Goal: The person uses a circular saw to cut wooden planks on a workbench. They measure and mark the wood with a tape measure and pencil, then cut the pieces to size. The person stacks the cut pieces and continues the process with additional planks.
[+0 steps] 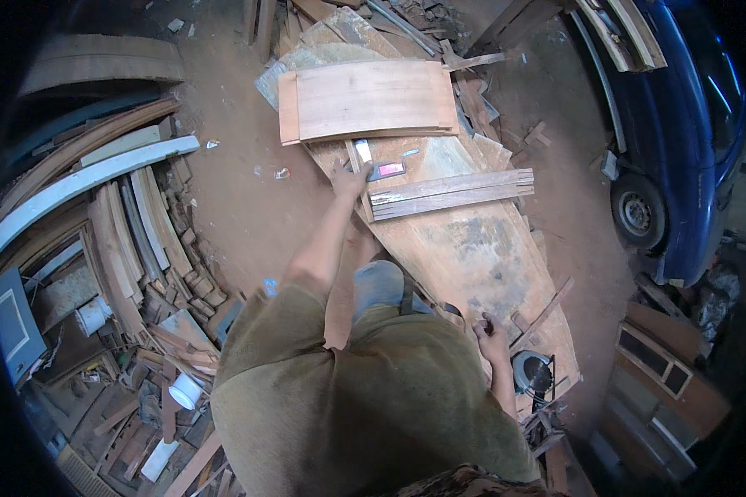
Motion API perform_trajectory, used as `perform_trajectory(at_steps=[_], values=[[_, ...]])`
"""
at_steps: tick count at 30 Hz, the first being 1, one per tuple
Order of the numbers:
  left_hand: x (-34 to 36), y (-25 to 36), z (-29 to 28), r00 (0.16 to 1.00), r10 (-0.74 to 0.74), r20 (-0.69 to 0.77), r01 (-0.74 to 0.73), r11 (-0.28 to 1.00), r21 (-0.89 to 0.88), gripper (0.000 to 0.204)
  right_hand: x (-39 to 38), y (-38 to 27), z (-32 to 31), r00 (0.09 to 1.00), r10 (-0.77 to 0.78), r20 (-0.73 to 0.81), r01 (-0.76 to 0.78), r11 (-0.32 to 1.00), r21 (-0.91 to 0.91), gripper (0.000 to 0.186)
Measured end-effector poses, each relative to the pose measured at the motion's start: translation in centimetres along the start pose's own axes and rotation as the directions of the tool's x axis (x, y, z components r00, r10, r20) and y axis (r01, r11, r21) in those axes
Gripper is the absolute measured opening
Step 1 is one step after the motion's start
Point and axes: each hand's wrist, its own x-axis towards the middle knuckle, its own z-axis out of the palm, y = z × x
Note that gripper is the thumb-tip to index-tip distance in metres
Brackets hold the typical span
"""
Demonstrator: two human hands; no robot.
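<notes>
The left hand (350,178) reached to the upper centre of the frame, fingers spread and resting on the long wooden panel (464,248), just beside a small dark flat object (387,171) and a white strip (363,151). The right hand (491,331) sat at the lower right, at the panel's near edge; whether it pinched anything could not be told. Two wooden battens (450,194) lay across the panel, right of the left hand. A curved plywood sheet (369,101) lay above them. The step in hand appeared to be picking up the small object. The next move would call for closing the fingers on it without disturbing the battens.
</notes>
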Motion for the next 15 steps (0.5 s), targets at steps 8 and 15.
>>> perform_trajectory(at_steps=[8,15], values=[[9.3,-6.9,-2.9,0.911,-0.178,0.372,-0.025,0.876,0.481,0.069,3.2,-5.0,-0.8,0.999,-0.041,0.026,0.042,0.998,-0.046,0.055],[-0.5,-1.0,-15.1,0.820,-0.282,0.497,0.211,0.958,0.196,0.080,1.1,-3.0,-0.7,0.999,-0.051,0.007,0.052,0.987,-0.151,0.053]])
